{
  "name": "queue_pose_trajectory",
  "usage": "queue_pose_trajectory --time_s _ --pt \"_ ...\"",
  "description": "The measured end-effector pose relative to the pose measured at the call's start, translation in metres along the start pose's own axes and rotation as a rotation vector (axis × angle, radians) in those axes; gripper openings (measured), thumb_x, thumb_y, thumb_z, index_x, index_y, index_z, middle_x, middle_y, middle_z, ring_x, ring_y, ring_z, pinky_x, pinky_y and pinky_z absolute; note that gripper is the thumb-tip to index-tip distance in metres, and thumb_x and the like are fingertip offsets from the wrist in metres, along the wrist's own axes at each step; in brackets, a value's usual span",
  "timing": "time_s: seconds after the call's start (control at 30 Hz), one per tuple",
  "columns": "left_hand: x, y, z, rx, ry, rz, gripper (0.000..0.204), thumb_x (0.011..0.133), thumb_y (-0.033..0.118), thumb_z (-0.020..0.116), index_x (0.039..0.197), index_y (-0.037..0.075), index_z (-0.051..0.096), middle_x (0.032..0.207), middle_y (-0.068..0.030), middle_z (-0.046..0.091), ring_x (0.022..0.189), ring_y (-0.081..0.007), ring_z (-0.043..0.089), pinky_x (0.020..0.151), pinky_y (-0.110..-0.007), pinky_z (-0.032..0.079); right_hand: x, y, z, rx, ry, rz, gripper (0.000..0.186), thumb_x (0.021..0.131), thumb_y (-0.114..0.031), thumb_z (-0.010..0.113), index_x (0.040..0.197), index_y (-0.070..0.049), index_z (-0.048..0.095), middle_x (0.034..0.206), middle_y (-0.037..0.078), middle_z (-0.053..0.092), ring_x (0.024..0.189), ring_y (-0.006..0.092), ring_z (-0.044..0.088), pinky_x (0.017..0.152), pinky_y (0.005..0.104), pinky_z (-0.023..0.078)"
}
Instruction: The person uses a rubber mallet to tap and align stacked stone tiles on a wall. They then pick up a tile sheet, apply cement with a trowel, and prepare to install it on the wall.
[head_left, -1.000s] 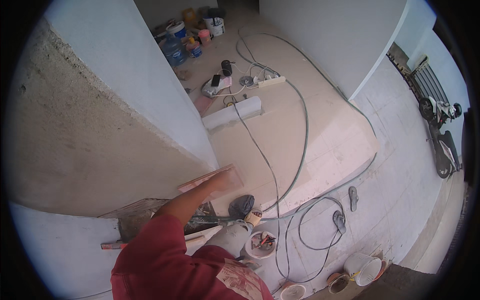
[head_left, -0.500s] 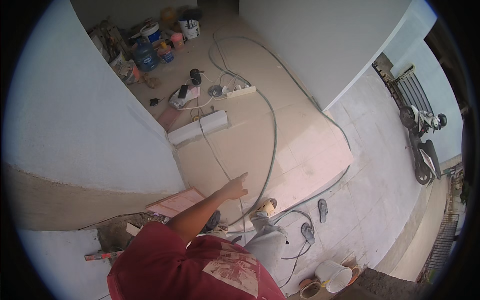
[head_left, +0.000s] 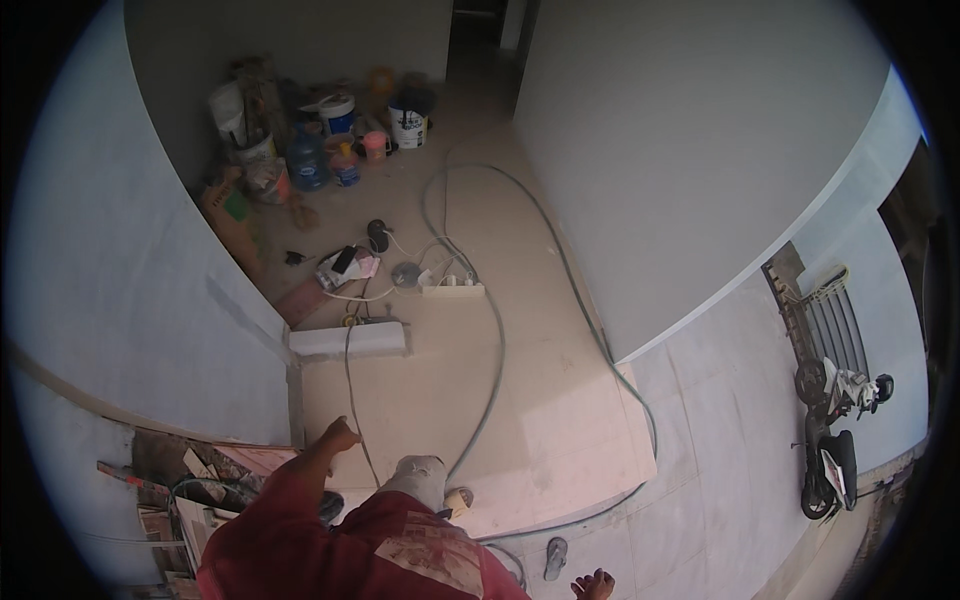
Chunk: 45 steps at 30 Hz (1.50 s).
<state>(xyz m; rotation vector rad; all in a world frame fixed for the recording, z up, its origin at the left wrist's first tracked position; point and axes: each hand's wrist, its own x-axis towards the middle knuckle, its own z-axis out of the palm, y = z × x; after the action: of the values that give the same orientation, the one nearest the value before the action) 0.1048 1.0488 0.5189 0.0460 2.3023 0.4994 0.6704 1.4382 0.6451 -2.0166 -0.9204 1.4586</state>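
My left hand (head_left: 340,437), at the end of a red-sleeved arm, hangs over the tiled step with nothing seen in it; its fingers look loosely apart. Close beside it a thin dark cable (head_left: 352,400) runs along the floor, and I cannot tell whether they touch. My right hand (head_left: 593,585) shows at the bottom edge, palm partly turned up, fingers bent and apart, holding nothing visible. A grey flip-flop (head_left: 556,558) lies on the paving left of it. My leg (head_left: 418,478) is bent, with a sandalled foot (head_left: 459,501) on the step's edge.
A green hose (head_left: 497,370) loops across the floor. Beyond it sit a white power strip (head_left: 453,291), a phone (head_left: 344,259) and a pale block (head_left: 347,339). Buckets (head_left: 408,126) and a blue water jug (head_left: 307,165) crowd the back. A motorbike (head_left: 835,440) stands at right.
My view has shifted, and more of the room's back shows. My left hand has drawn back and left from its outstretched pointing. My right hand has come into view at the bottom.
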Motion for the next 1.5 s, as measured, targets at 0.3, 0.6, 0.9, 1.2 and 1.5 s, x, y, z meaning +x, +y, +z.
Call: queue_pose_trajectory --time_s 0.3,0.6,0.9,1.2,1.5 --pt "0.027 0.021 0.041 -0.351 -0.139 -0.466 0.055 0.081 0.013 0.079 0.125 -0.006 0.053 0.088 -0.0246 0.066 0.076 -0.0282 0.067 0.061 -0.046 0.054 0.169 -0.13 0.16 -0.253 -0.287 -0.042 0.033 0.095 -0.027 0.053 0.11 0.003 0.051 0.088 0.018 0.059 0.065 0.0298 0.065 0.055 0.0445 0.059" --pt "0.194 0.173 0.005 -0.501 -0.08 -0.455 0.03 0.08 0.014 0.077 0.101 -0.004 0.063 0.077 -0.016 0.065 0.067 -0.027 0.066 0.055 -0.039 0.055 0.199 -0.127 0.276 -0.533 -0.334 0.315 0.031 0.094 -0.024 0.052 0.103 0.006 0.05 0.092 0.022 0.063 0.064 0.0323 0.064 0.057 0.0514 0.058" --pt "0.352 0.512 -0.137 -0.472 0.195 0.23 0.095 0.073 0.023 0.079 0.147 -0.008 0.03 0.127 -0.0309 0.059 0.115 -0.0378 0.061 0.097 -0.041 0.049 0.322 -0.294 0.43 -0.371 -0.36 0.26 0.032 0.095 -0.025 0.053 0.104 0.006 0.051 0.091 0.019 0.063 0.064 0.031 0.064 0.06 0.053 0.058" --pt "0.447 0.524 -0.161 -0.516 0.347 -0.056 0.091 0.071 0.018 0.08 0.145 -0.008 0.034 0.115 -0.0271 0.063 0.104 -0.035 0.064 0.088 -0.041 0.052 0.42 -0.486 0.692 -0.545 -0.442 0.291 0.037 0.098 -0.024 0.056 0.121 0.004 0.05 0.09 0.021 0.06 0.067 0.034 0.065 0.066 0.0542 0.058" --pt "0.403 0.493 -0.129 -1.179 0.354 -0.799 0.096 0.078 0.004 0.077 0.153 0.002 0.017 0.053 -0.0003 0.046 0.037 -0.0097 0.036 0.034 -0.032 0.025 0.435 -0.667 0.965 -0.842 -0.693 0.054 0.034 0.096 -0.023 0.057 0.116 0.004 0.051 0.092 0.018 0.058 0.072 0.0321 0.065 0.066 0.0518 0.059"
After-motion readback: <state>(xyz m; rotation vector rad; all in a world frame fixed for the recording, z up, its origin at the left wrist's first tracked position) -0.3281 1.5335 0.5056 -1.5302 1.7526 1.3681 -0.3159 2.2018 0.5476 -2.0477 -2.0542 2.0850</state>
